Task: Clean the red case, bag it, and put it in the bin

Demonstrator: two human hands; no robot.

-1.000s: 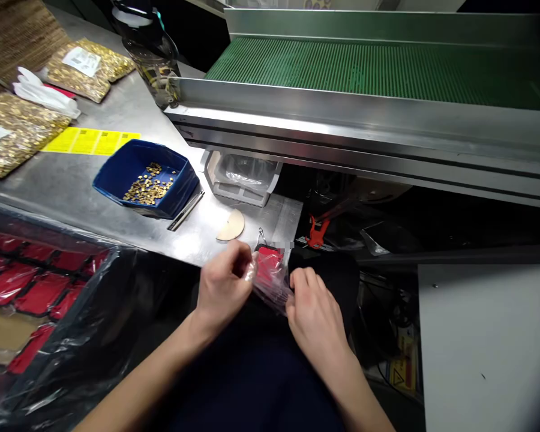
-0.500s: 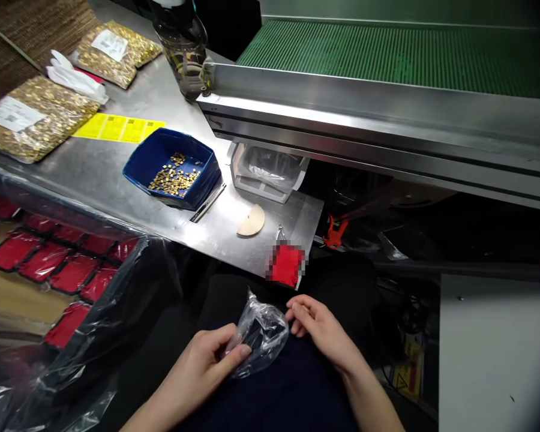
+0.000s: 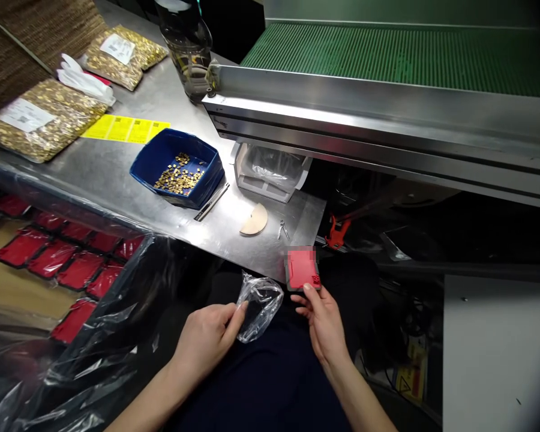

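My left hand pinches the edge of a clear plastic bag, whose mouth stands partly spread above my lap. My right hand grips the lower edge of a flat red piece with a dark border, thumb on top, at the table's near corner. The bag and the red piece are apart. A pair of small metal tweezers lies on the table just beyond the red piece. A pale half-round disc rests to the left of the tweezers.
On the metal table stand a blue bin of small brass pieces and a grey bin of clear bags. A green conveyor runs behind. Wrapped red pieces fill a box at left. Bags of brass parts lie beyond.
My right hand has taken hold of the red piece at the table corner and lifted it slightly. My left hand has shifted a little upward and left with the bag.
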